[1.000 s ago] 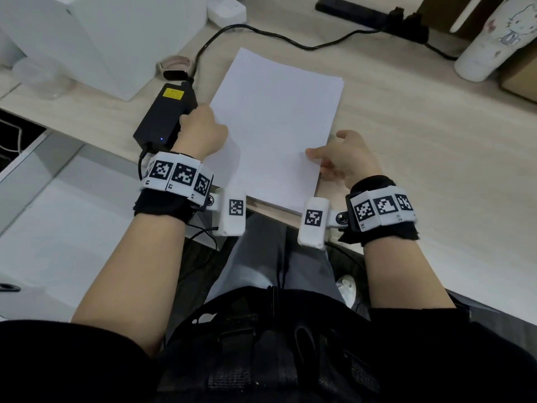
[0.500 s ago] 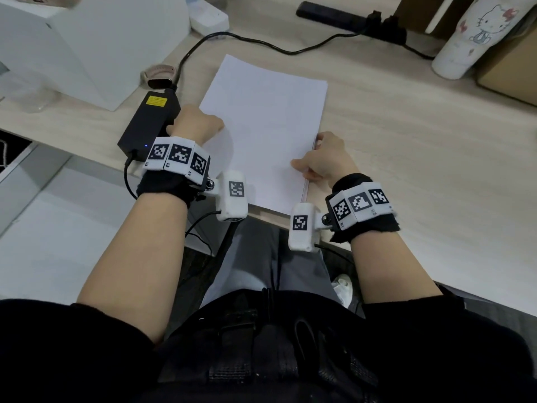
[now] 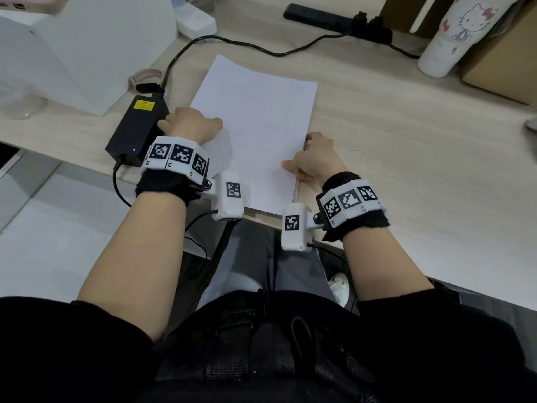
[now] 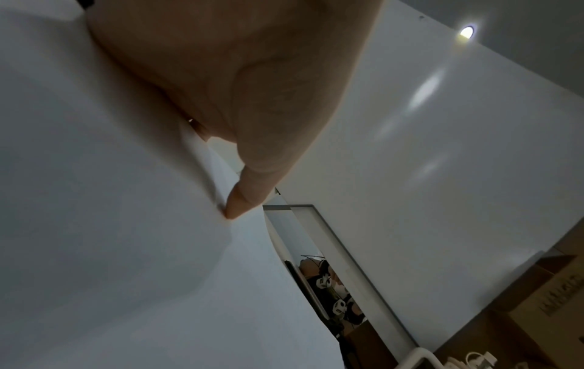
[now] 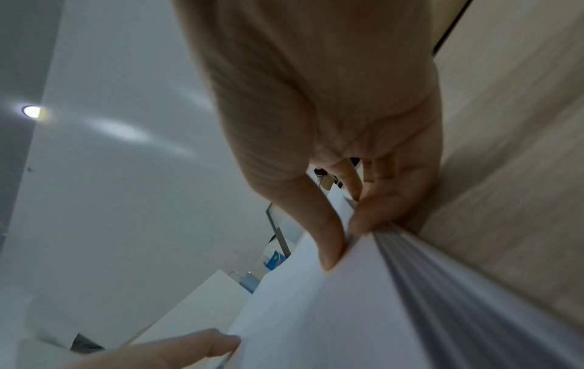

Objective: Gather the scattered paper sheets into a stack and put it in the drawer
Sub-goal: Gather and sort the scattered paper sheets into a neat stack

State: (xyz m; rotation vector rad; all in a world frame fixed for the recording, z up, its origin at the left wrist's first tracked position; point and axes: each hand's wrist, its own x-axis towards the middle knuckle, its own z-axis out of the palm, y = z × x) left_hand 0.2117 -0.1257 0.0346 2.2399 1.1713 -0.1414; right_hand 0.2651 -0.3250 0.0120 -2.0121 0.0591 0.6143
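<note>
A stack of white paper sheets (image 3: 258,120) lies on the wooden desk (image 3: 406,170), its near end sticking out over the desk's front edge. My left hand (image 3: 191,128) grips the stack's left edge. In the left wrist view its thumb (image 4: 246,194) presses on the top sheet (image 4: 110,224), and its fingers are hidden beneath. My right hand (image 3: 313,161) pinches the right edge. The right wrist view shows its thumb (image 5: 328,244) on top, the fingers curled under the layered sheets (image 5: 347,312), and that edge raised slightly off the desk. No drawer is clearly in view.
A black power adapter (image 3: 136,129) with its cable lies just left of my left hand, beside a pink wristband (image 3: 145,80) and a white box (image 3: 87,48). A power strip (image 3: 334,18), a white tumbler (image 3: 453,36) and a cardboard box (image 3: 505,68) stand at the back.
Both hands have stayed at the stack's sides. The right hand's fingers have tucked under the right edge and its thumb has closed down on top.
</note>
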